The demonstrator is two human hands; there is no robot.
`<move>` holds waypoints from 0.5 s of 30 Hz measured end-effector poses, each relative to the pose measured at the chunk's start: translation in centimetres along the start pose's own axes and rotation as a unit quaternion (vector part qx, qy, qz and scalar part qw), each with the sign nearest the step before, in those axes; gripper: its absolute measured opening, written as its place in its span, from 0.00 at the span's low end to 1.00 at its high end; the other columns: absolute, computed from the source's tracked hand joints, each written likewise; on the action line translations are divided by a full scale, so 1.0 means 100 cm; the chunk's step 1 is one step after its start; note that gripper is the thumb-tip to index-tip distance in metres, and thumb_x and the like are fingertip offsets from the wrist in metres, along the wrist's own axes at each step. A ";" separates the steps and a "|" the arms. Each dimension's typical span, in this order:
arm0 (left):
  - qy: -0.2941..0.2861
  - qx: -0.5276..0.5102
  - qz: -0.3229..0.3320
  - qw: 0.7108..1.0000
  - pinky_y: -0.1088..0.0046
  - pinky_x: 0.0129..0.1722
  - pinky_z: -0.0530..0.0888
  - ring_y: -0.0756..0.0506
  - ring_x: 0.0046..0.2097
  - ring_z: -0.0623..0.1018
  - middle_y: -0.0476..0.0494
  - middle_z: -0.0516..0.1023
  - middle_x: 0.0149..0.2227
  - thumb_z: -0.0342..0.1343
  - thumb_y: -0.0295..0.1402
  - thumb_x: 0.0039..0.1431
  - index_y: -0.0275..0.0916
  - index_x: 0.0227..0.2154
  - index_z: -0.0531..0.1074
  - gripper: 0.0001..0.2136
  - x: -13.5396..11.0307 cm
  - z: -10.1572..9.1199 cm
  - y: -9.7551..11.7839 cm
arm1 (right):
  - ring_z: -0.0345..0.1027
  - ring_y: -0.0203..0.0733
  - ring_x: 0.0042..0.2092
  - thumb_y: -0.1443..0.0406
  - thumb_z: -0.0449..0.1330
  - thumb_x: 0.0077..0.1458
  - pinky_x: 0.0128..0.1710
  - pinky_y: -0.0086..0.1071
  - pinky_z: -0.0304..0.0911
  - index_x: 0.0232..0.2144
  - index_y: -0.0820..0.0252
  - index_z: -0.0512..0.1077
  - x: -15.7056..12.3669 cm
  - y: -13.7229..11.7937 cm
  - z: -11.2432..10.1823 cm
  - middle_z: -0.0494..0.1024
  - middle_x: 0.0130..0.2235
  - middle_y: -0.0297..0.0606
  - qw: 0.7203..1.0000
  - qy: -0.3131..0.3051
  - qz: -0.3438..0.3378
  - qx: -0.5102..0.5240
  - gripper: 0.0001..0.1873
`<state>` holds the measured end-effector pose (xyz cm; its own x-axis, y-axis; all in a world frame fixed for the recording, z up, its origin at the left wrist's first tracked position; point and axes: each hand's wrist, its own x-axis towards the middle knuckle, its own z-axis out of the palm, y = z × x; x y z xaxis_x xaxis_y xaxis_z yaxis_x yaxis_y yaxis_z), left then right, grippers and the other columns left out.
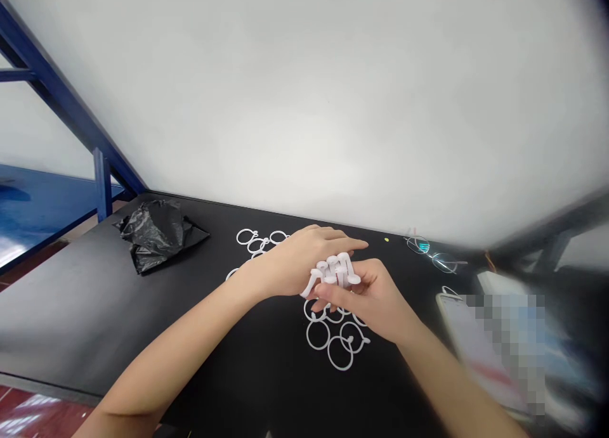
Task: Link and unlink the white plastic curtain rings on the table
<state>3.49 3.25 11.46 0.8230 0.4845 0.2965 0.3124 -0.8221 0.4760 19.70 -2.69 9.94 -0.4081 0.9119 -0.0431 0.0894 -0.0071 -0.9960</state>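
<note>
My left hand (304,257) and my right hand (375,298) meet above the middle of a black table (95,311). Both close around a bunch of small white plastic hook pieces (333,272) held between the fingers. Directly below the hands lie several white plastic rings (335,340) in a loose cluster. More white rings (257,240) lie behind my left wrist, partly hidden by it.
A crumpled black plastic bag (155,232) sits at the table's back left. A pair of glasses (431,253) lies at the back right. A phone (480,355) and blurred items rest at the right. A white wall rises behind; blue steel framing (102,184) stands left.
</note>
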 end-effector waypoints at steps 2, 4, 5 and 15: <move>-0.005 0.016 0.007 1.000 0.62 0.45 0.73 0.41 0.44 0.78 0.40 0.78 0.45 0.61 0.25 0.48 0.36 0.55 0.66 0.28 0.001 0.000 -0.001 | 0.78 0.41 0.31 0.57 0.64 0.55 0.31 0.33 0.73 0.32 0.62 0.80 0.000 -0.003 -0.003 0.83 0.33 0.41 0.999 -0.034 0.011 0.007 0.13; -0.003 0.038 0.014 0.999 0.61 0.45 0.72 0.41 0.43 0.78 0.40 0.78 0.43 0.60 0.25 0.47 0.36 0.51 0.69 0.25 0.002 0.002 -0.001 | 0.79 0.41 0.31 0.55 0.62 0.57 0.31 0.33 0.74 0.34 0.62 0.80 0.001 -0.005 -0.006 0.84 0.34 0.42 0.998 -0.057 0.020 0.005 0.15; -0.002 0.048 0.019 0.999 0.61 0.45 0.72 0.41 0.42 0.78 0.41 0.79 0.42 0.60 0.24 0.46 0.37 0.49 0.69 0.24 0.002 0.003 -0.001 | 0.79 0.42 0.31 0.54 0.61 0.58 0.31 0.33 0.75 0.34 0.63 0.80 0.001 -0.005 -0.007 0.84 0.33 0.42 0.998 -0.066 0.021 0.005 0.17; -0.016 -0.031 -0.011 0.999 0.79 0.20 0.62 0.53 0.19 0.67 0.56 0.70 0.17 0.51 0.26 0.58 0.38 0.52 0.69 0.18 -0.002 0.015 -0.005 | 0.80 0.44 0.40 0.50 0.53 0.63 0.29 0.28 0.72 0.46 0.61 0.77 0.001 -0.013 -0.026 0.80 0.48 0.48 0.978 -0.205 0.018 0.022 0.24</move>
<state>3.87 3.17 9.94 0.8314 0.4919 0.2584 0.3016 -0.7902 0.5336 21.92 -1.49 11.43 -0.7370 0.6688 -0.0976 0.0746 -0.0629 -0.9952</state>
